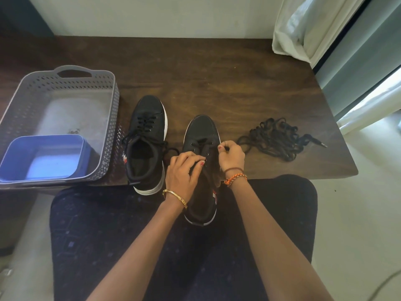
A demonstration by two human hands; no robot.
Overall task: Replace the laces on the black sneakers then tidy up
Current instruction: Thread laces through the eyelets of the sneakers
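Two black sneakers with white soles stand on the dark wooden table. The left sneaker (146,135) is laced, its lace ends lying loose. The right sneaker (200,131) overhangs the table's near edge toward my lap, with a lace through its lower eyelets. My left hand (183,172) rests on its tongue and pinches the lace with its fingertips. My right hand (231,156) grips a lace end at the shoe's right side. A tangled pile of black laces (275,137) lies on the table to the right of that shoe.
A grey perforated basket (65,88) stands at the table's left, holding a blue plastic tub (43,157). A pale curtain (303,29) hangs at the back right beside a window frame. The wooden table (217,72) runs back to the wall. My lap is below.
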